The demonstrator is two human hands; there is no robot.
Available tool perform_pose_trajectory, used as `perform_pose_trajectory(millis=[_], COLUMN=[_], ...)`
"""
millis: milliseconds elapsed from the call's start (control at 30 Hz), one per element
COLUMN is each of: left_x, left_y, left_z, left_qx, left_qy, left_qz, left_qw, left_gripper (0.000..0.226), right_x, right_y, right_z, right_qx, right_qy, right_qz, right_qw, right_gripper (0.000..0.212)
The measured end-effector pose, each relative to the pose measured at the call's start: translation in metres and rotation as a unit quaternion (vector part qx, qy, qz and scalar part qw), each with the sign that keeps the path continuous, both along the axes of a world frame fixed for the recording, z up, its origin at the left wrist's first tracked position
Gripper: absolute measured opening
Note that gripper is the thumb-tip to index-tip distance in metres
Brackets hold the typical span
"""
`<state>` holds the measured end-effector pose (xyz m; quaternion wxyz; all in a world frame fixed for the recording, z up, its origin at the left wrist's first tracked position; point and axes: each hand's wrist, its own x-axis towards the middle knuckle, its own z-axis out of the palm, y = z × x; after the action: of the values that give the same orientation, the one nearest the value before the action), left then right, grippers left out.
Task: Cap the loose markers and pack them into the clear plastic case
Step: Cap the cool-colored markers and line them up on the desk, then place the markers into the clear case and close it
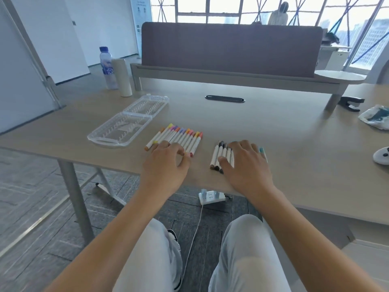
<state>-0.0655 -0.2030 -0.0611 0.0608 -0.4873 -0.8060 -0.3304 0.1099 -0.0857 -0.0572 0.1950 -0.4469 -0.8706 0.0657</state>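
A row of several white markers with warm-coloured caps (pixel 181 138) lies on the wooden desk (pixel 273 131). My left hand (pixel 166 163) rests on the near ends of that row, fingers curled over them. To the right lies a second bunch of white markers with dark caps (pixel 220 153). My right hand (pixel 246 163) lies flat over that bunch, fingers spread; a light blue cap (pixel 261 150) shows past its far side. The clear plastic case (pixel 128 122) lies open and empty, left of the markers.
A water bottle (pixel 107 67) and a pale cylinder (pixel 123 77) stand at the back left. A desk divider (pixel 231 49) runs across the back. A black stapler (pixel 350 103), a plastic bag (pixel 376 119) and a white device (pixel 382 155) lie at the right.
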Motion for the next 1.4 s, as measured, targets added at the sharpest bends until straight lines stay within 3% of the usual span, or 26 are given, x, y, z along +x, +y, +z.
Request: perform_pose_trajectory(millis=[233,433,600,800,1000,1400], left_x=[-0.054,-0.125,-0.186,-0.228,-0.272,-0.312], left_y=[-0.03,-0.024,0.018,0.039,0.023,0.037], left_z=[0.017,0.021,0.009,-0.009,-0.01,-0.014], left_qx=[-0.002,-0.079,-0.136,-0.124,-0.124,-0.064], left_qy=[0.006,-0.021,0.007,0.025,0.034,0.006], left_qz=[0.085,0.137,0.134,0.125,0.187,0.087], left_qw=[0.996,0.987,0.982,0.984,0.974,0.994], left_gripper=[0.029,0.042,0.049,0.018,0.011,0.005], right_x=[-0.088,-0.179,-0.242,-0.295,-0.34,-0.362], right_y=[-0.005,0.008,0.054,0.121,0.134,0.155], right_z=[0.016,0.025,0.026,0.015,0.007,0.007], right_qx=[0.004,-0.014,-0.015,-0.018,-0.058,0.146], right_qy=[-0.049,-0.062,-0.076,-0.087,-0.111,-0.139], right_qz=[0.102,0.17,0.215,0.253,0.301,0.262], right_qw=[0.994,0.983,0.974,0.963,0.945,0.944], right_gripper=[0.055,0.055,0.054,0.055,0.049,0.015])
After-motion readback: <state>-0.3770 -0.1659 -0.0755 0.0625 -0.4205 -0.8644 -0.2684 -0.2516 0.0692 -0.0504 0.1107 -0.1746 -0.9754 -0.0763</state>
